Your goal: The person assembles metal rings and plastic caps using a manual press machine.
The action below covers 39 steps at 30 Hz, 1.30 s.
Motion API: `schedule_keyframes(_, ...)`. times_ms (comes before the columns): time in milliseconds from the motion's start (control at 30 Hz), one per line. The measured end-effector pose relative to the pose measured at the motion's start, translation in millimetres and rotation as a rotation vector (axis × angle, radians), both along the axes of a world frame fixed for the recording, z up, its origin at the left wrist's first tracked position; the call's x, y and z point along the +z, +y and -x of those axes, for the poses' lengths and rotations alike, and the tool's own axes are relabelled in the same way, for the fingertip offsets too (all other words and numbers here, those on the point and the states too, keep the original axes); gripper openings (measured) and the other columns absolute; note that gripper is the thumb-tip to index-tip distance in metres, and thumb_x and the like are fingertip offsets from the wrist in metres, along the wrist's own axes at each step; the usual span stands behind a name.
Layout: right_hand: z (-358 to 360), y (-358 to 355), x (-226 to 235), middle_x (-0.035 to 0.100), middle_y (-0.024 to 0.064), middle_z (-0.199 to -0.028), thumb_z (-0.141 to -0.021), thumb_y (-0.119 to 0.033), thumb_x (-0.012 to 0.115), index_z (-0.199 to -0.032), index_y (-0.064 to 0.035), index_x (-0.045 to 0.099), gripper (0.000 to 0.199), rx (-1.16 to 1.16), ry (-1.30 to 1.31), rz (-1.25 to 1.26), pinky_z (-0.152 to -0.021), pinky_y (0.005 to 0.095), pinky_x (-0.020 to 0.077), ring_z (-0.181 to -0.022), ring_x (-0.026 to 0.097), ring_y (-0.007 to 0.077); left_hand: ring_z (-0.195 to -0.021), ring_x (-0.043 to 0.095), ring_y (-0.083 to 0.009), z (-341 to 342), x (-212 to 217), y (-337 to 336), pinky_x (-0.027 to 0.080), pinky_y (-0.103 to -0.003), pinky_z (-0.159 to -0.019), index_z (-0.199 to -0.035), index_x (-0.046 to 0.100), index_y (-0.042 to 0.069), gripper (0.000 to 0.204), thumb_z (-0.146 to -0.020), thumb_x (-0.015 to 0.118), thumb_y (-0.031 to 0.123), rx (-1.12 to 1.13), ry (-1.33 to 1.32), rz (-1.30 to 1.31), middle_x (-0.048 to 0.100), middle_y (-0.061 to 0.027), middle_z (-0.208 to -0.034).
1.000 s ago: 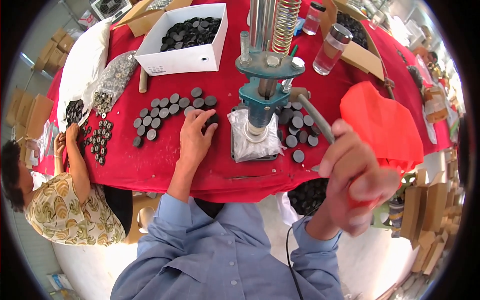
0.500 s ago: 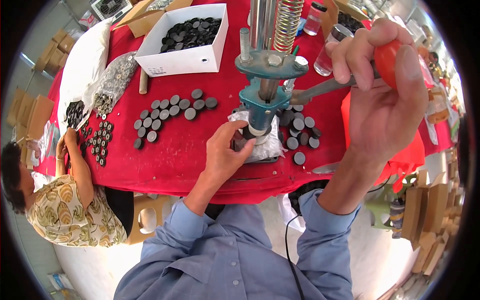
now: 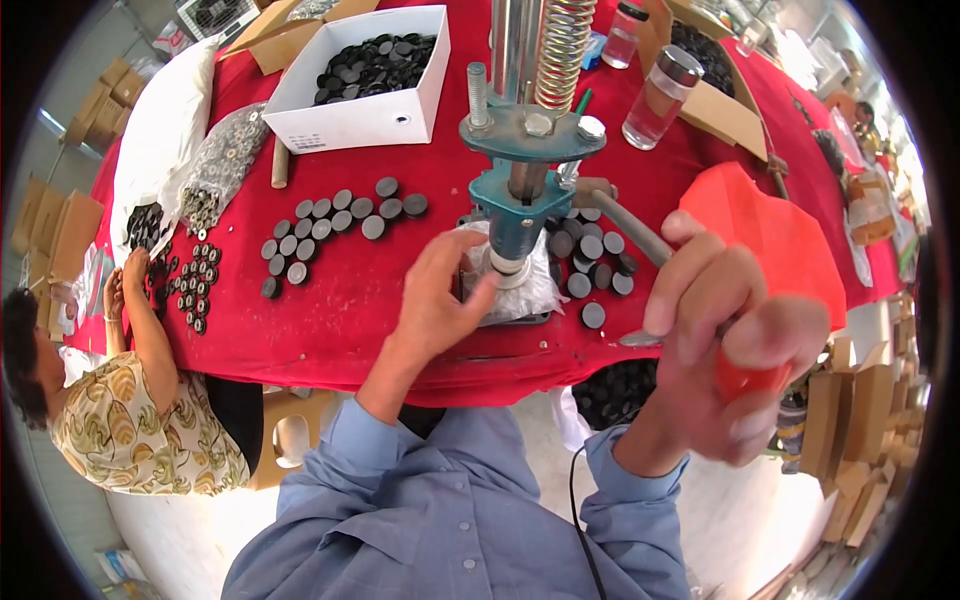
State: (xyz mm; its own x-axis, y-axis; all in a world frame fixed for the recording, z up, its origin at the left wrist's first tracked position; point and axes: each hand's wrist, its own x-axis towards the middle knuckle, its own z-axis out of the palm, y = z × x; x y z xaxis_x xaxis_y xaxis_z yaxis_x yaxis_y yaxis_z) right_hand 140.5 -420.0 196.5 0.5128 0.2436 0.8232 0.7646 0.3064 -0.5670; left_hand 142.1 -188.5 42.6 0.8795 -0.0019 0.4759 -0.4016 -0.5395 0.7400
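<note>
A teal hand press (image 3: 518, 195) stands in front of me, with a steel column and a coil spring above it. My right hand (image 3: 715, 345), blurred at the fingertips, grips the red knob (image 3: 740, 380) of the press lever (image 3: 638, 230). My left hand (image 3: 435, 300) is beside the bottom of the press ram, thumb and forefinger apart on either side of it. Nothing shows in those fingers. Under the ram, crumpled clear plastic (image 3: 540, 290) covers the press base. Grey-topped black discs lie left (image 3: 345, 220) and right (image 3: 592, 262) of the press.
A white box (image 3: 350, 125) of black discs stands at the back left; glass jars (image 3: 662, 95) stand at the back right. Red cloth (image 3: 765, 235) lies right of the lever. At the left, another person (image 3: 140, 400) handles small ringed parts (image 3: 198, 280) near a white sack (image 3: 165, 140).
My right hand has swung the lever down and nearer to me. The ram stands lower. My left thumb and forefinger have come away from the black piece under the ram.
</note>
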Motion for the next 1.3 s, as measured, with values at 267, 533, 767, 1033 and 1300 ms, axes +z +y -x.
schedule_keyframes(267, 44.5, 13.1, -58.8, 0.051, 0.0000, -0.072, -0.100, -0.053, 0.060, -0.082, -0.0182, 0.050, 0.041, -0.217, -0.007, -0.131, -0.106, 0.0592, 0.0354, -0.074, 0.063, 0.0231, -0.109, 0.063, -0.0377, -57.2, -27.5, 57.2, 0.053, -0.046, -0.093, -0.120, 0.066, 0.001, 0.035, -0.086, 0.070, 0.003, 0.291, -0.113, -0.522, 0.065, -0.0185, -0.123)
schedule_keyframes(533, 33.8, 8.9, -46.0, 0.052, 0.0003, -0.067, -0.095, -0.056, 0.063, -0.074, -0.0159, 0.051, 0.047, -0.202, -0.011, -0.142, -0.103, 0.0562, 0.0370, -0.071, 0.064, 0.0245, -0.082, 0.068, -0.0270, -32.0, -32.6, 63.1, 0.057, -0.037, -0.075, -0.125, 0.067, 0.004, 0.045, -0.082, 0.081, 0.007, 0.239, 0.066, -0.250, 0.071, -0.0128, -0.108)
schedule_keyframes(767, -29.8, -5.4, 20.0, 0.050, 0.0044, -0.075, -0.105, -0.040, 0.050, -0.106, -0.0113, 0.054, 0.029, 0.087, -0.049, 0.033, -0.100, 0.0537, 0.0419, -0.076, 0.057, 0.0242, -0.067, 0.065, -0.0165, 14.8, 4.3, -3.8, 0.056, -0.030, -0.064, -0.130, 0.061, 0.003, 0.066, -0.072, 0.093, 0.013, 0.127, 0.109, 0.038, 0.074, -0.0097, -0.097)
schedule_keyframes(1033, -41.1, 3.4, 20.7, 0.050, 0.0058, -0.076, -0.104, -0.041, 0.048, -0.119, -0.0065, 0.057, 0.039, 0.173, -0.004, -0.073, -0.096, 0.0503, 0.0440, -0.075, 0.054, 0.0239, -0.071, 0.067, -0.0214, -6.4, -6.7, -23.4, 0.056, -0.034, -0.063, -0.136, 0.053, 0.003, 0.077, -0.073, 0.093, 0.020, 0.115, 0.083, 0.022, 0.071, -0.0111, -0.097)
schedule_keyframes(1300, 12.1, 0.3, -8.3, 0.049, 0.0040, -0.073, -0.098, -0.049, 0.060, -0.098, -0.0166, 0.046, 0.035, -0.009, 0.012, 0.024, -0.105, 0.0580, 0.0368, -0.069, 0.056, 0.0239, -0.072, 0.065, -0.0189, -1.4, -6.8, -9.1, 0.056, -0.031, -0.066, -0.133, 0.057, 0.001, 0.074, -0.073, 0.094, 0.022, 0.079, 0.044, 0.091, 0.072, -0.0120, -0.104)
